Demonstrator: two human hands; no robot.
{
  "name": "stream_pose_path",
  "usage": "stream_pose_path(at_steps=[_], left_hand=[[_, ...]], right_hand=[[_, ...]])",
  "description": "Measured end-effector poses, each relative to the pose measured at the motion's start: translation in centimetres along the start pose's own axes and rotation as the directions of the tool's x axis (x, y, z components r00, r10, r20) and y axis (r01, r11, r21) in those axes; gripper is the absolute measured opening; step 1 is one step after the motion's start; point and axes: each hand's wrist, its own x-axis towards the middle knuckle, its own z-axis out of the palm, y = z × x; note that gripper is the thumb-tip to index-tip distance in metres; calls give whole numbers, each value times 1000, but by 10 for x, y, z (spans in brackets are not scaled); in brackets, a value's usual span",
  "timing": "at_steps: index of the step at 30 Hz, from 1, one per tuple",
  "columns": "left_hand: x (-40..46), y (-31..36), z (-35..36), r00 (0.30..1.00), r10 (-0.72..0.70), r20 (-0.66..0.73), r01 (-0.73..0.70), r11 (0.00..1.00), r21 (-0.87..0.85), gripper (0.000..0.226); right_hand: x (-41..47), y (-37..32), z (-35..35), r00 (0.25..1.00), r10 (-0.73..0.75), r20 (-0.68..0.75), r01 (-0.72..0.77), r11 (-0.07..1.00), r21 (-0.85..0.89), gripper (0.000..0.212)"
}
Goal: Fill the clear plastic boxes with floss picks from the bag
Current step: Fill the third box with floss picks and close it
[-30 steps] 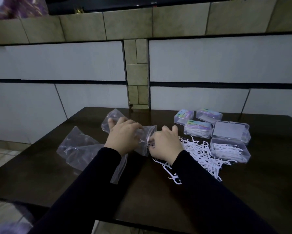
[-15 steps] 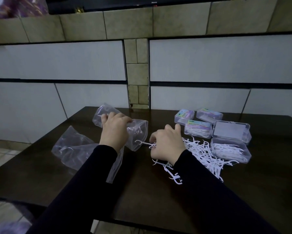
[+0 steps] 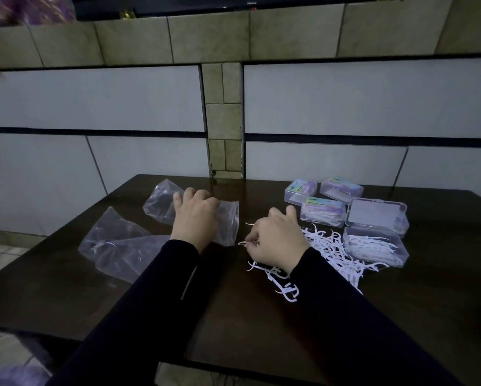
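Worktop [image 3: 261, 324]: dark brown, glossy, set against a tiled wall [image 3: 94, 98].

Spare bags [image 3: 114, 246]: clear, crumpled plastic, lying flat at the left of the worktop, apparently empty.

Bag [image 3: 228, 224]: clear plastic, lying on its side just behind the spare bags, mouth toward the right; nothing can be made out inside. Left hand [image 3: 196, 218] lies over its middle, fingers curled down onto the plastic and holding it.

Floss picks [image 3: 328, 249]: white, thin, with curved heads; a loose tangled heap on the worktop, right of centre, touching the open box. A few strays lie nearer the person, beside the right sleeve.

Right hand [image 3: 275, 240]: knuckles up at the left edge of the heap, fingers curled and pinching one or more picks whose white tips stick out to the left. Count cannot be told.

Open box [image 3: 376, 250]: clear, rectangular, at the right of the heap, holding a layer of picks laid lengthwise.

Lidded box [image 3: 377, 215]: clear, plain pale lid, directly behind the open box and touching it.

Labelled boxes [image 3: 323, 211]: three, clear with colourful lids, closed, clustered behind the heap; the nearest shows white picks inside.
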Motion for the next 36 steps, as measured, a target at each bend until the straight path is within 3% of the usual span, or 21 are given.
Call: stream_pose_path(at_steps=[7,11,15,19,22,29,31,33,36], left_hand=[[-3,37,-13,977,174,-121,-193,966,-170,28],[-8,56,-10,957,282,-66,-286,880,-378,25],[-10,68,-11,931,364,-22,-336,832,-441,29],[-15,85,-14,911,404,80,-345,854,-390,50],[-18,93,-11,909,395,136,-336,884,-325,43],[-13,94,-11,909,394,136,-356,903,-241,34],[-15,99,-13,872,480,101,-438,855,-277,34],[-19,105,-16,802,580,142,-513,791,-335,49],[-21,112,-13,737,645,203,-595,761,-257,56]], right_hand=[[-11,15,-16,991,69,-115,-71,997,-5,35],[-29,35,-26,977,108,-184,-101,994,45,29],[-47,54,-34,959,188,-213,-153,974,167,29],[-64,71,-40,965,251,-69,-251,968,9,52],[-71,76,-42,961,272,57,-267,960,-86,60],[-81,84,-50,937,346,51,-334,929,-159,65],[-84,84,-51,925,375,62,-358,915,-184,67],[-88,81,-52,920,385,77,-362,907,-214,71],[-92,78,-55,912,400,91,-366,894,-259,66]])
